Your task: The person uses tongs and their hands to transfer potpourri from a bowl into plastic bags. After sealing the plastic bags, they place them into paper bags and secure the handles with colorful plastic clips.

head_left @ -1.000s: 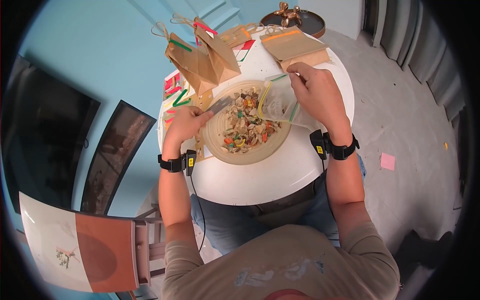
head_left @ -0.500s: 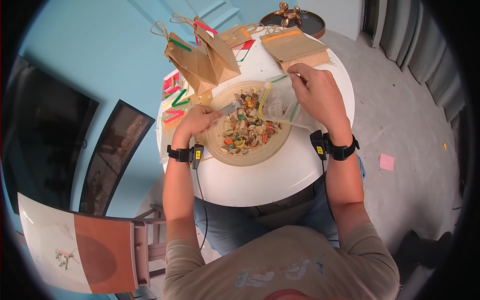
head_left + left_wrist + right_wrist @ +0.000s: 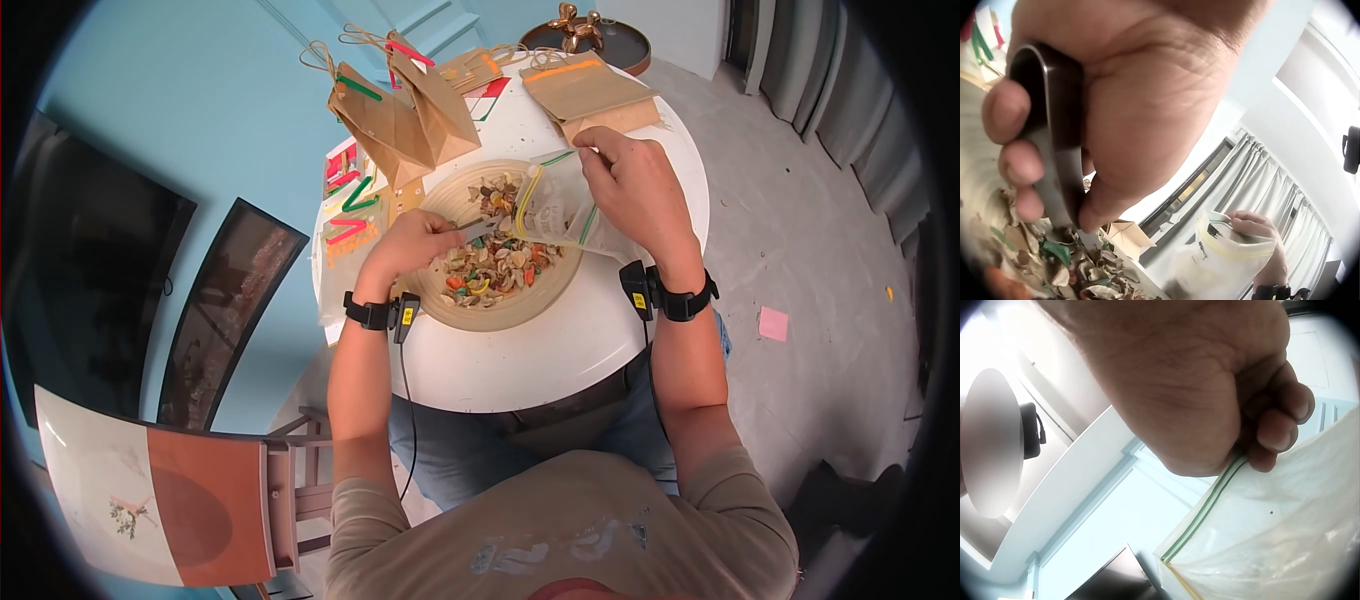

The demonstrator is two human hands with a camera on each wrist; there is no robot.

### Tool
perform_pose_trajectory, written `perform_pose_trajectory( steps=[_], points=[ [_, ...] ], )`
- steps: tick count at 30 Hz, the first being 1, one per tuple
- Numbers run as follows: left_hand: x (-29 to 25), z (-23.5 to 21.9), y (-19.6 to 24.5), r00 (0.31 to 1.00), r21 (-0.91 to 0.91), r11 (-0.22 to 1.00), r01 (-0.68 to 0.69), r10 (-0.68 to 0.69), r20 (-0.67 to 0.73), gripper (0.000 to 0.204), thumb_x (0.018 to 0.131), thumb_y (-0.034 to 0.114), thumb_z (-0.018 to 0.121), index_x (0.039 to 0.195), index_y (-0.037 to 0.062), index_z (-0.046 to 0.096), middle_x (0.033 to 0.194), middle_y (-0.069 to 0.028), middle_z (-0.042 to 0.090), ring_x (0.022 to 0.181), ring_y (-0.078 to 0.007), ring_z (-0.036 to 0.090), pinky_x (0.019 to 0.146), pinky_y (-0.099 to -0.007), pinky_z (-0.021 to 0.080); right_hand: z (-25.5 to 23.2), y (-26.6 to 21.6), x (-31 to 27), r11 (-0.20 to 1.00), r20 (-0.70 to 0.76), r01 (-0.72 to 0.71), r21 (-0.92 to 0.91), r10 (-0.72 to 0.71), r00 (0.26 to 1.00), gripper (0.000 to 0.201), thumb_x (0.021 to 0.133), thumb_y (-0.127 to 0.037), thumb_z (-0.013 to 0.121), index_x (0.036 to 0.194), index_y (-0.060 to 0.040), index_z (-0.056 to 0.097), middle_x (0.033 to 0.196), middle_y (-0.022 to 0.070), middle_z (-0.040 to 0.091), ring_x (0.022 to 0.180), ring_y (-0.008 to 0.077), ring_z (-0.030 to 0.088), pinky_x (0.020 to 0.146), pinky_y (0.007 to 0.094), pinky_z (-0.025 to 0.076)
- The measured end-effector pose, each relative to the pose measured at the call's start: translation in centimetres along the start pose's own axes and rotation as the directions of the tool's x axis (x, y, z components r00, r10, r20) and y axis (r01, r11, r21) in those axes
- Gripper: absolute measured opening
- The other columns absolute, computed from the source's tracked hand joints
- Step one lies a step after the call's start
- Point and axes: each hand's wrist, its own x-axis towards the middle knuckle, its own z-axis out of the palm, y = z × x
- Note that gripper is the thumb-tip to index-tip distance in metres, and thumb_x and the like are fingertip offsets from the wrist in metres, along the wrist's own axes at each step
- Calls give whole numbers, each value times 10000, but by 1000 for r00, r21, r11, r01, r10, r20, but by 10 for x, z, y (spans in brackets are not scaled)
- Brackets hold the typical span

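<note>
On the white table stands a round beige plate (image 3: 428,295) heaped with dried potpourri (image 3: 505,262), with green, orange and yellow bits among pale pieces. Over its left side my left hand (image 3: 412,243) squeezes metal tongs (image 3: 1066,119) between thumb and fingers. Their bent end is up near the palm, and the tips reach down into the potpourri. My right hand (image 3: 642,190) pinches the edge of a clear zip bag (image 3: 558,208) above the plate's right side. The bag hangs tilted, its yellow-lined mouth facing the plate and held apart from the green-striped edge.
Two brown paper bags (image 3: 385,130) with green and pink strips stand behind the plate. Another paper bag (image 3: 590,92) lies at the back right. Coloured strips (image 3: 350,230) and clear packs line the left table edge. A pink note (image 3: 773,323) is on the floor.
My left hand has moved right, from the plate's left rim inward, bringing the tongs to the potpourri's middle. My right hand and the zip bag have stayed in place.
</note>
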Motion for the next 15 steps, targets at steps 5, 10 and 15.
perform_pose_trajectory(
  steps=[5, 10, 15],
  points=[
    [-6, 6, 5, 999, 67, 997, -43, 45, -30, 284, 1045, 271, 824, 1032, -7, 881, 729, -9, 715, 588, -85, 574, 564, -282, 437, -1, 1, 0, 1000, 1, -8, 3, 8, 1000, 230, 1056, -139, 684, 1137, 12, 837, 930, 260, 799, 857, 456, 775, 828, 520, 614],
    [-15, 9, -2, 995, 106, 993, -47, 56, -86, 299, 1045, 274, 817, 987, -13, 874, 703, -43, 713, 629, -117, 598, 617, -321, 471, -1, 2, 0, 1000, -14, 0, -4, 0, 1000, 233, 1056, -138, 679, 1131, 15, 838, 939, 261, 800, 872, 455, 777, 838, 520, 614],
    [-35, 1, 0, 988, 130, 991, -20, 40, -151, 330, 1041, 289, 828, 964, -31, 856, 692, -58, 702, 637, -137, 595, 628, -344, 481, -1, 1, 0, 1000, 6, -9, 8, 9, 1000, 238, 1054, -134, 673, 1142, 14, 836, 956, 262, 804, 887, 455, 778, 851, 522, 615]
  ],
)
